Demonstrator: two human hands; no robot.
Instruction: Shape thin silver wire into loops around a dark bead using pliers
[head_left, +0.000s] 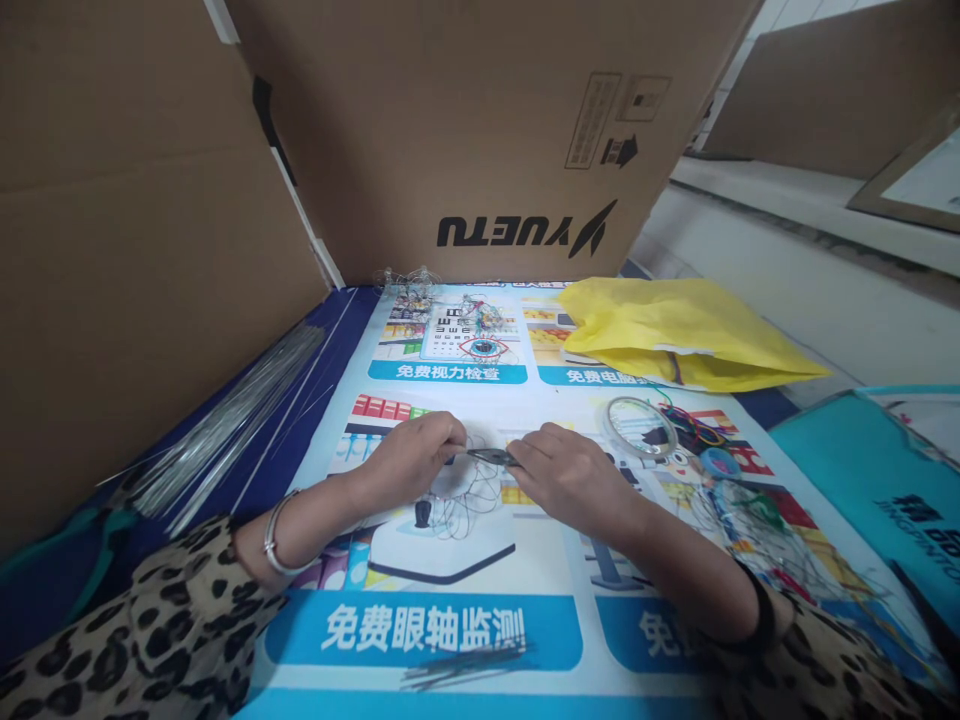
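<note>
Over the middle of the printed sheet, my left hand [416, 455] pinches a thin looped wire piece [459, 508]. Its loose loops hang below my fingers. My right hand [566, 470] is closed around a small pair of dark pliers [491, 456], whose jaws point left at the wire by my left fingertips. The handles are hidden in my palm. Exactly where the jaws touch the wire is too small to tell.
A cardboard box [480, 130] walls off the back and left. Straight wires [232, 410] lie at left, short dark wires [469, 665] in front. A yellow bag [690, 330], a tape roll [640, 428], coloured cords [694, 425] and a teal bag [862, 480] are at right.
</note>
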